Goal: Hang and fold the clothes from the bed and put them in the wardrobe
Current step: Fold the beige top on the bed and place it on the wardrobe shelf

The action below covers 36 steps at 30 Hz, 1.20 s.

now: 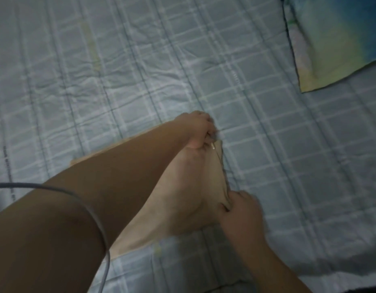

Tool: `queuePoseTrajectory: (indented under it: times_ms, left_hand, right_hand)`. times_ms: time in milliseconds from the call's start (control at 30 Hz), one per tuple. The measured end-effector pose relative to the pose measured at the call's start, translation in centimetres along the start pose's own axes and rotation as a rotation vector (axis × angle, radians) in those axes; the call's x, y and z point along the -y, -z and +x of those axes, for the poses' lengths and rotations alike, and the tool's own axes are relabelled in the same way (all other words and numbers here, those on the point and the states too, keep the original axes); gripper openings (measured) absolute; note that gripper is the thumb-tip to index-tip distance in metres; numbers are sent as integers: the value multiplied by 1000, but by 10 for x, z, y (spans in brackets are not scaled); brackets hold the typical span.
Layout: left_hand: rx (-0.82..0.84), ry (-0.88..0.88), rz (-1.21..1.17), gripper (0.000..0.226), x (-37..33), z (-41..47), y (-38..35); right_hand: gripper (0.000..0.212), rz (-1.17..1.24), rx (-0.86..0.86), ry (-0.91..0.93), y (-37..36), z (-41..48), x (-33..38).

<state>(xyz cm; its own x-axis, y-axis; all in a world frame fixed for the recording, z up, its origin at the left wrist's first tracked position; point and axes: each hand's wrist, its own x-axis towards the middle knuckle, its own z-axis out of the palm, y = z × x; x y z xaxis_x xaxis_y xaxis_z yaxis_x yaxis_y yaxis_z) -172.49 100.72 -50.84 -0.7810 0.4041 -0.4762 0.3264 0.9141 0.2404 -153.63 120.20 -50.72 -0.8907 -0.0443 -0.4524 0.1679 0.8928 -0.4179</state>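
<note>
A beige garment [183,199] lies on the bed, partly under my left forearm. My left hand [198,129] grips its far edge, fingers curled round the cloth near a small metal zip pull. My right hand [238,208] pinches the near part of the same edge, and the cloth is stretched taut between both hands. The rest of the garment runs back toward the lower left and is partly hidden by my arm.
The bed is covered by a pale blue checked sheet [119,81]. A pillow [335,43] with blue, yellow and white print lies at the top right. A thin grey cable [94,212] loops over my left arm.
</note>
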Motion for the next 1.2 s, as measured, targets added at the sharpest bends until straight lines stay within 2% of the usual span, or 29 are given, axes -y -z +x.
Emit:
queuePoseTrajectory:
  times_ms: [67, 133, 200, 267, 333, 433, 533, 633, 800, 933, 1067, 1200]
  left_hand:
    - [23, 40, 16, 39, 3, -3, 0]
    - [47, 55, 11, 42, 7, -5, -2]
    - [50, 17, -29, 40, 10, -6, -3]
    - [22, -47, -100, 40, 15, -10, 1]
    - [-28, -76, -163, 39, 23, -22, 9]
    - [-107, -95, -232, 33, 45, -54, 23]
    - [-209, -141, -275, 24, 76, -100, 36]
    - [-286, -199, -310, 23, 110, -153, 42]
    - [-274, -67, -297, 18, 165, -238, 27]
    - [-318, 28, -347, 17, 194, -293, 2]
    - [-342, 74, -372, 21, 220, -327, -32]
    - [-363, 114, -410, 25, 239, -346, -71]
  right_hand:
    - [21, -1, -21, 12, 0, -2, 2]
    - [19, 113, 35, -59, 0, -4, 5]
    - [20, 254, 86, -174, 1, -5, 10]
    - [24, 400, 65, -244, 4, -7, 18]
    - [30, 439, 41, -231, 9, -11, 30]
    - [29, 406, 81, -178, 15, -24, 53]
    - [37, 477, 120, -133, 15, -47, 86]
    - [47, 453, 130, -23, 6, -72, 124]
    - [59, 351, 169, 127, -34, -106, 194]
    - [57, 329, 192, 147, -81, -132, 231]
    - [63, 159, 171, 186, -123, -151, 254]
    - [65, 87, 179, 202, -166, -163, 269]
